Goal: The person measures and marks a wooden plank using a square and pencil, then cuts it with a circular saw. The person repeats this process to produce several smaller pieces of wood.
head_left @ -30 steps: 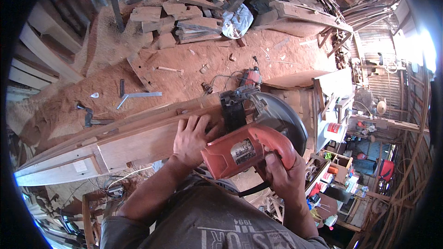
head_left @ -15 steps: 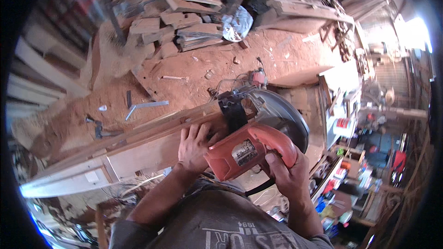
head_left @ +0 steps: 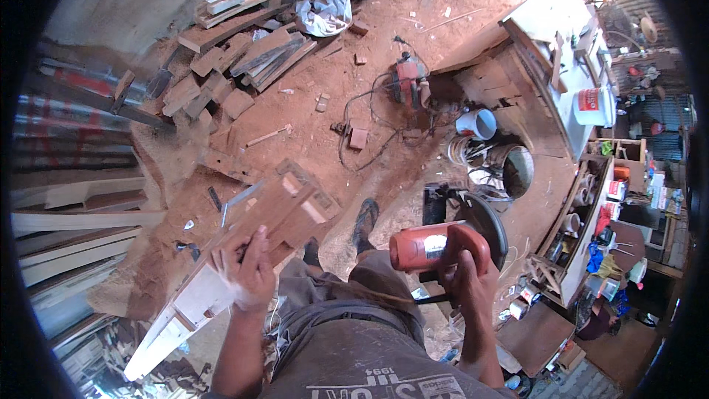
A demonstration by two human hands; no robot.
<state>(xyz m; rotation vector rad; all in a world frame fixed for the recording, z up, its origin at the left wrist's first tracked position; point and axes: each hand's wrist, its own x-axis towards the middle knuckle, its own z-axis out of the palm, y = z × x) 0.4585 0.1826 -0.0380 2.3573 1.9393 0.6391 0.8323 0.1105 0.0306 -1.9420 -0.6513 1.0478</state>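
Note:
My right hand (head_left: 473, 278) is closed round the rear handle of a red circular saw (head_left: 419, 248) with a dark round guard (head_left: 484, 218). I hold the saw off to the right of the wood, apart from it. On the left lies a long wooden workpiece (head_left: 277, 210), brown at its far end, with pale cut-outs there and a whitish face (head_left: 196, 297) nearer me. My left hand (head_left: 247, 273) is over its middle, fingers stretched and spread, slightly blurred. Whether the palm presses on the wood is hard to tell.
Beyond the workpiece are stacked offcuts (head_left: 236, 52) and a white sack (head_left: 325, 7). A red corded power tool (head_left: 408, 81) sits on the dusty ground, its cable looping nearby. Buckets (head_left: 478, 124) stand by a bench (head_left: 550, 29) at right. Planks (head_left: 81, 251) line the left.
The saw has come away from the wood and moved right in my right hand. My left hand has shifted left along the workpiece, its fingers now spread. The view has turned.

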